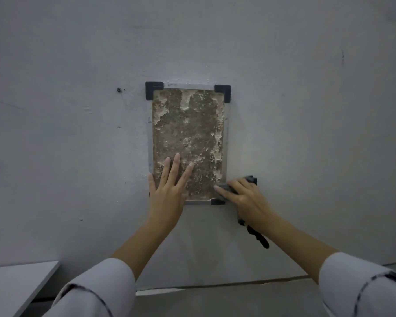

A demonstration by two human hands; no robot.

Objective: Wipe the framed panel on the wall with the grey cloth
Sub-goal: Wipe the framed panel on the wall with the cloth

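Observation:
A framed panel (188, 124) hangs on the pale wall, its brown face blotched with whitish residue and its metal frame capped by black corner pieces. My left hand (168, 188) lies flat on the panel's lower left part, fingers straight and spread. My right hand (245, 200) presses the grey cloth (252, 179) against the panel's lower right corner. Most of the cloth is hidden under that hand; a dark end of it hangs below my wrist.
The wall (306, 110) around the panel is bare apart from a small screw hole (118, 89) at upper left. A white tabletop corner (16, 284) juts in at lower left. The floor edge (215, 288) runs along the bottom.

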